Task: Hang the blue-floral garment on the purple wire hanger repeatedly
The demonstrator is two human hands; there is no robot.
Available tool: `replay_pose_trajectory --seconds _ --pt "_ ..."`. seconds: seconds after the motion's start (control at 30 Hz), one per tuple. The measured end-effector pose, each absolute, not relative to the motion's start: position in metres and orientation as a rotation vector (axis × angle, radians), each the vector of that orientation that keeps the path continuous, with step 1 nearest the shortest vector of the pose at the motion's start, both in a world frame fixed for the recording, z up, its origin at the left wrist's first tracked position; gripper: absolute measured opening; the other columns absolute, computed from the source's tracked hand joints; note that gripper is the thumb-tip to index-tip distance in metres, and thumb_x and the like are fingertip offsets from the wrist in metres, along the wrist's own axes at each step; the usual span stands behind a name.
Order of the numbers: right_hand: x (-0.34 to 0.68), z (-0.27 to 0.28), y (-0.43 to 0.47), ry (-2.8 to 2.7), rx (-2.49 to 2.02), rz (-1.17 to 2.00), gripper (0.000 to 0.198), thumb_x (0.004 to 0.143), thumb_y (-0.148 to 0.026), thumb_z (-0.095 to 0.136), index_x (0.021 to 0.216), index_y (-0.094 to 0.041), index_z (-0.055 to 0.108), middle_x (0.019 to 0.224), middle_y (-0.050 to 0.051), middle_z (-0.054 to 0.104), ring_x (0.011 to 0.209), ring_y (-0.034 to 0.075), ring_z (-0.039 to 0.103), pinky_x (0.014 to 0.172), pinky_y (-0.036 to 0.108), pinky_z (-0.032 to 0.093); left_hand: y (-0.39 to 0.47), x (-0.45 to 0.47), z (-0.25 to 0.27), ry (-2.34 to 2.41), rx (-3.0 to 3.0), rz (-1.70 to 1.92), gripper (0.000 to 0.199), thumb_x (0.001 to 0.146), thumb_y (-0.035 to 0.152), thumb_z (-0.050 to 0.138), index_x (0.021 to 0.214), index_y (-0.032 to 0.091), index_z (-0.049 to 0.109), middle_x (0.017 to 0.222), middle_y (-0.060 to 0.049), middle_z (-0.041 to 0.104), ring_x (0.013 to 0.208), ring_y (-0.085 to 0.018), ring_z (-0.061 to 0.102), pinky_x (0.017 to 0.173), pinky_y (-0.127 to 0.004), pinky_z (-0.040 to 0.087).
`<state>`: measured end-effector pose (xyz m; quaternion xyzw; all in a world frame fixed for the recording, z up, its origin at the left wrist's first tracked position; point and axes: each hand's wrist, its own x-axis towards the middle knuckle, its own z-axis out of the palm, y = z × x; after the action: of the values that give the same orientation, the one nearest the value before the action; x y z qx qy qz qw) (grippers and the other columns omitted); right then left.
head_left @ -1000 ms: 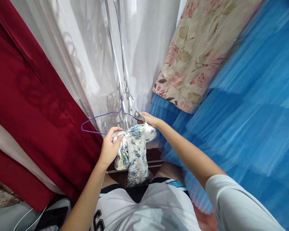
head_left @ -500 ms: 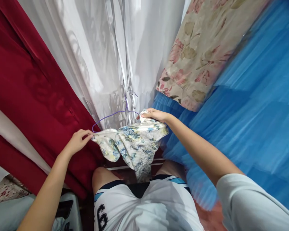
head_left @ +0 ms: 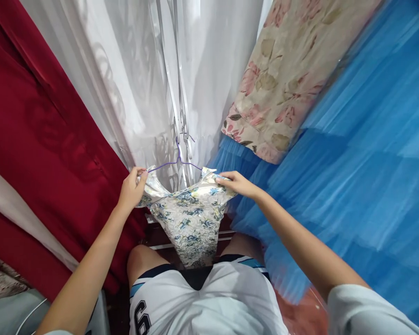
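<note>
A white floral garment (head_left: 192,218) with blue and yellow flowers hangs in front of my knees on a thin purple hanger (head_left: 179,161). Both of its shoulders now sit over the hanger's arms. My left hand (head_left: 132,187) pinches the left shoulder of the garment at the hanger's end. On the other side my right hand (head_left: 235,183) grips the right shoulder between thumb and fingers. The garment's lower part narrows down between my legs. The hanger's hook is close to white ribbons (head_left: 181,93); whether it is hooked on anything I cannot tell.
White drapery (head_left: 209,60) hangs straight ahead. Dark red cloth (head_left: 52,130) falls on the left, a pink-flowered beige cloth (head_left: 265,88) and layered blue tulle (head_left: 352,177) on the right. A grey plastic bin (head_left: 99,311) stands at the lower left.
My left hand has moved right and up, bringing the left shoulder of the garment onto the hanger. The right hand has shifted slightly right and down. The garment now hangs straighter.
</note>
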<state>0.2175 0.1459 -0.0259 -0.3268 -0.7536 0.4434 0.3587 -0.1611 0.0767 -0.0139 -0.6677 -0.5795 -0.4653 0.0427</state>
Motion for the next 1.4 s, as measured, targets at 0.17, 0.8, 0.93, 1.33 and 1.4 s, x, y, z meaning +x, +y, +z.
replay_pose_trajectory --seconds 0.17,0.8,0.93,1.33,1.4 --pt "0.236 -0.028 0.140 -1.509 -0.894 1.233 0.037 0.068 -0.052 0.079 0.075 -0.016 0.071 0.065 0.003 0.069 0.055 0.017 0.059 0.052 0.028 0.045 0.057 -0.149 -0.005 -1.797 -1.996 -1.335 0.034 0.086 0.048 0.058 0.104 0.021 0.061 0.090 -0.003 0.067 0.082 -0.019 0.062 0.074 -0.026 0.044" --pt "0.162 -0.053 0.071 -1.939 -0.687 1.017 0.057 0.088 -0.054 0.059 0.136 -0.023 0.052 0.135 0.010 0.055 0.123 0.026 0.050 0.107 0.041 0.038 0.069 -0.064 -0.017 -1.584 -2.517 -2.970 0.055 0.090 0.068 0.037 0.067 0.019 0.047 0.048 0.005 0.031 0.044 -0.009 0.035 0.048 -0.022 0.036" --pt "0.167 -0.082 0.068 -1.750 -0.711 1.393 0.045 0.088 -0.061 0.053 0.089 -0.019 0.071 0.085 0.006 0.070 0.080 0.023 0.064 0.073 0.034 0.052 0.051 -0.016 0.005 -1.441 -3.209 -2.943 0.043 0.090 0.058 0.049 0.081 0.017 0.059 0.056 0.001 0.048 0.049 -0.009 0.048 0.054 -0.022 0.046" --pt "0.251 -0.054 0.081 -1.095 -0.914 1.192 0.044 0.075 -0.066 0.066 0.083 -0.022 0.070 0.063 0.008 0.069 0.060 0.028 0.064 0.050 0.037 0.048 0.031 -0.084 -0.052 -1.921 -2.050 -2.921 0.075 0.096 0.061 0.005 0.093 0.019 0.068 0.094 -0.009 0.073 0.091 -0.021 0.069 0.067 -0.032 0.059" --pt "0.237 -0.042 0.092 -1.141 -0.894 1.220 0.044 0.074 -0.065 0.068 0.080 -0.021 0.070 0.063 0.008 0.069 0.058 0.027 0.062 0.051 0.036 0.048 0.026 -0.097 -0.072 -1.852 -1.767 -3.044 0.063 0.092 0.068 0.027 0.106 0.020 0.066 0.107 -0.008 0.072 0.103 -0.025 0.067 0.080 -0.038 0.058"
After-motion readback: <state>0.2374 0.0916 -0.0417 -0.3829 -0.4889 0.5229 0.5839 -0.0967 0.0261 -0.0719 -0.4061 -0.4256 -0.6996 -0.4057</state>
